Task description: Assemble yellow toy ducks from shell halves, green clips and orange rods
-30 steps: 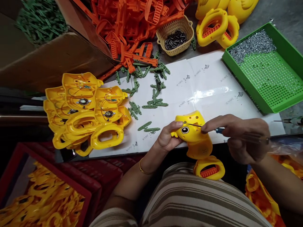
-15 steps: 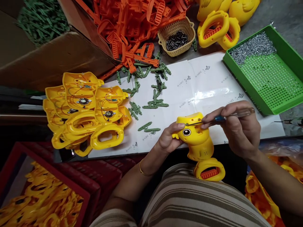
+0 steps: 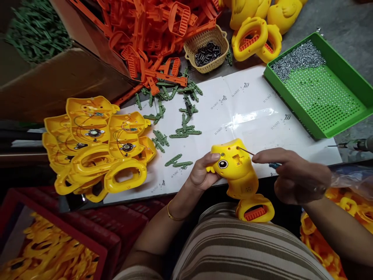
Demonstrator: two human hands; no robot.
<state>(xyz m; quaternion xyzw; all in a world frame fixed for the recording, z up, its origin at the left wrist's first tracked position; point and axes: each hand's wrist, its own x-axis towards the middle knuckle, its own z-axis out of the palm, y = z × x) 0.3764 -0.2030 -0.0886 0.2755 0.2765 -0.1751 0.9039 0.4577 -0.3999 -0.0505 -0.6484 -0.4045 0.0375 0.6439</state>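
My left hand (image 3: 203,170) is closed around the side of a yellow duck-shaped toy (image 3: 242,177), its thumb resting beside the printed eye. The toy has a ring handle (image 3: 270,210) with an orange ribbed trigger (image 3: 255,213) at its lower end, near my striped shirt. In my right hand (image 3: 300,175) is a screwdriver (image 3: 274,165) with a blue part on its handle. Its thin shaft slants up to a hole near the top edge of the toy's head. A square recess shows in the head, and a screw sits by my left thumb.
Open yellow toy halves (image 3: 96,147) with wires are stacked at left. Green plastic pieces (image 3: 182,134) lie on the white paper (image 3: 212,120). Behind are orange parts (image 3: 140,35) and a basket (image 3: 205,54) of dark pieces. A green tray (image 3: 329,116) of screws stands right.
The screwdriver tip has moved from the screw near my left thumb to the hole farther right on the toy's head. My right hand has shifted lower and its forefinger now extends along the shaft.
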